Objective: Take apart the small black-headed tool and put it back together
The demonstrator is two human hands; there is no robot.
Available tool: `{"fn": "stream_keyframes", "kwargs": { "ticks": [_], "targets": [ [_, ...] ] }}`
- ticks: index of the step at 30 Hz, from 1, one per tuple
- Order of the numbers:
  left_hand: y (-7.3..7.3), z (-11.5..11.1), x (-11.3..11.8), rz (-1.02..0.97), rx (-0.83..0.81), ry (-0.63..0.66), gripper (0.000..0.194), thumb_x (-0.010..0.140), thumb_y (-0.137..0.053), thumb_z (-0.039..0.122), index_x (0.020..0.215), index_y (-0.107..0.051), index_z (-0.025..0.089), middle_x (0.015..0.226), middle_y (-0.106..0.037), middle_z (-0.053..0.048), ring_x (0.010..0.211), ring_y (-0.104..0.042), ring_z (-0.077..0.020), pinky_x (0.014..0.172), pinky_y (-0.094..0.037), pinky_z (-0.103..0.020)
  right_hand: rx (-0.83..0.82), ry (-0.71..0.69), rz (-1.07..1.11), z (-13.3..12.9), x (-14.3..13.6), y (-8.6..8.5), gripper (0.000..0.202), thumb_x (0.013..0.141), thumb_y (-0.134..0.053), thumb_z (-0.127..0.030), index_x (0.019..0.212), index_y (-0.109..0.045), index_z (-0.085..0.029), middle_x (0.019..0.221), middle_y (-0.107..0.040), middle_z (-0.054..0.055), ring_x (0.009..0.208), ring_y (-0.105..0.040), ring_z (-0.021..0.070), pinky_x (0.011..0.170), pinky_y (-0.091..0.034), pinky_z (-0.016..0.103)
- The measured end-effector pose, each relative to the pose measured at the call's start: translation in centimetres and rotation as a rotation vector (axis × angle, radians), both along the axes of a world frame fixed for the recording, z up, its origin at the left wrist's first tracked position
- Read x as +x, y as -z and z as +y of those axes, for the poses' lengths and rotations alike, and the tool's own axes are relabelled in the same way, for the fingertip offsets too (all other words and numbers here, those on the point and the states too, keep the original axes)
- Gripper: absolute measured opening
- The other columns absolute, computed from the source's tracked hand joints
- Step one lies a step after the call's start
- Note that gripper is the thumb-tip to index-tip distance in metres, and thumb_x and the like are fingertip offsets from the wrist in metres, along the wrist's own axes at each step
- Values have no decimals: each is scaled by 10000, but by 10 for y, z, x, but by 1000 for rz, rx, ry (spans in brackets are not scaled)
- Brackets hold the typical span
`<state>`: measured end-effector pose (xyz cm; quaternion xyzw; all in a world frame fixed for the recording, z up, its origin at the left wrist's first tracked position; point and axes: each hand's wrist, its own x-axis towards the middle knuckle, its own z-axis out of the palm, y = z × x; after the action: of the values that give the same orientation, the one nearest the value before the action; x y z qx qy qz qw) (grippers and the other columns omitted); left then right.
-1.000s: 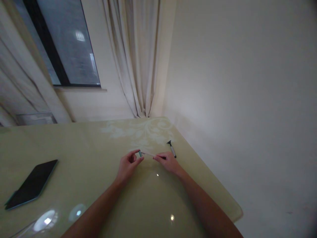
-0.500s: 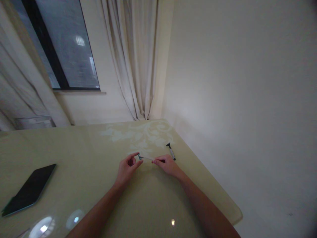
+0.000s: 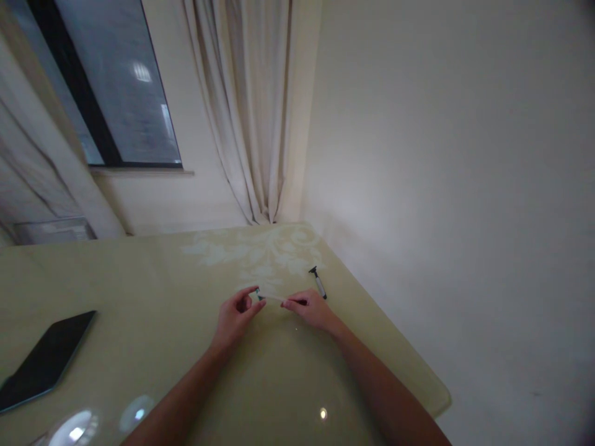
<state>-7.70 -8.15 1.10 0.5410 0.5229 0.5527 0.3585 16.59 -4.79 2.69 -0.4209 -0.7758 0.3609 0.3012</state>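
**Left hand (image 3: 235, 314) and right hand (image 3: 314, 308) pinch two ends of a tiny job**

The left hand holds a little green piece (image 3: 259, 295) between its thumb and pointing finger, with a round gap between them. The other fingers curl in. The right hand pinches a thin, pale stick (image 3: 273, 297) with its thumb and finger. The stick runs across from the right hand to the green piece, so both sit right in between the two hands. They are too small for me to tell if they are stuck together.

Just past the right hand lies a razor (image 3: 319, 285) with a black head and a gray handle. Its head points away from the person. All this is at the big, shiny, yellow-green counter (image 3: 260, 378). White leafy swirls (image 3: 279, 248) decorate its far corner, and round spots of light shine on it near the person.

Well away on the left lies a flat black thing (image 3: 46, 359), cut off by the edge of the view. Behind the counter hang pale curtains (image 3: 251, 105) by a dark window (image 3: 121, 87). A plain wall (image 3: 432, 186) stands on the right.
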Motion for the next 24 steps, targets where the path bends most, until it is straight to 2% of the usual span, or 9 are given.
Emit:
{"fn": "stream_keyframes", "kwargs": {
  "ticks": [4,8,11,16,20,24],
  "targets": [
    [0,-1,-1,5,7,12,615,704,-839,566,1147,-769,146,627,-464,71,565,-438,-109,562,-350,-236,8,72,38,-1,-3,-1,401,941,-652,-505,834,-835,-165,610,-578,-10,592,-440,132,581,-300,262],
    [3,-1,-2,15,2,10,617,717,-839,554,1173,-762,145,641,-456,72,569,-431,-108,561,-348,-235,-29,38,36,-1,-5,-1,364,932,-669,-474,843,-840,-165,586,-553,-20,574,-419,124,571,-295,260],
    [3,-1,-2,26,6,-1,604,728,-834,551,1171,-763,147,651,-461,69,576,-435,-108,564,-351,-234,3,76,19,-1,-5,1,392,949,-653,-479,802,-831,-162,584,-547,-20,582,-428,127,580,-305,263],
    [2,-2,-1,15,11,-3,619,701,-846,572,1160,-773,163,644,-467,68,570,-441,-112,560,-358,-237,-21,51,32,-4,-8,4,370,945,-663,-486,877,-846,-172,613,-597,-11,590,-451,136,572,-304,264],
    [0,-3,-1,16,-6,-7,626,687,-845,585,1148,-779,167,636,-460,70,569,-441,-115,565,-357,-240,15,114,35,-5,-10,3,422,957,-628,-513,825,-829,-166,618,-599,0,602,-457,145,583,-302,264],
    [-1,-3,0,22,-6,-1,634,692,-844,570,1164,-770,154,639,-465,68,576,-436,-116,568,-354,-241,-13,57,55,-5,-9,0,391,946,-644,-493,848,-830,-163,625,-593,-5,600,-448,138,585,-302,261]
  ]
}}
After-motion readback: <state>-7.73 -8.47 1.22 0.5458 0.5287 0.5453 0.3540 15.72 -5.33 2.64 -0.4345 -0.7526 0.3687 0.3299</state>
